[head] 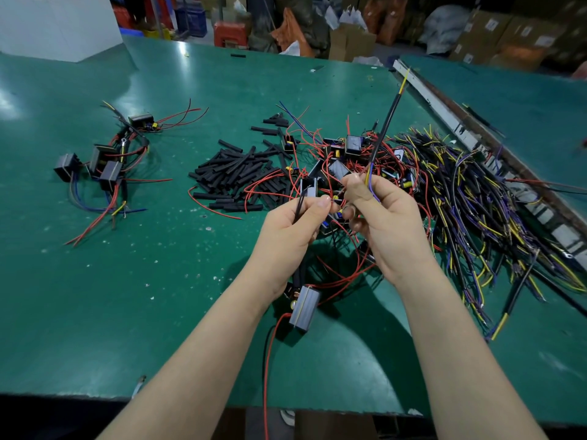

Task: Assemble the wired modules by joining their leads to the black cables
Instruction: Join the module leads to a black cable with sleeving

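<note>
Both hands work close together above the green bench, fingertips nearly touching. The left hand pinches thin leads between thumb and forefinger — they belong, it appears, to the grey module that hangs below that wrist with a red wire trailing off the bench edge. The right hand pinches a black cable that stands up and away from it, its yellow and purple cores showing at the fingers and a yellow tip at the far end. The join itself is too small to tell, but this looks like the twisting of a lead to a cable core.

As for progress, I judge the job is in its early part. At the far left lies a small cluster of about 4 modules already wired to cables. Far more waits: a tangle of loose modules with red leads just beyond the hands, a big heap of black cables on the right, and a pile of short black sleeve tubes in the middle — most of it still to be used.
</note>
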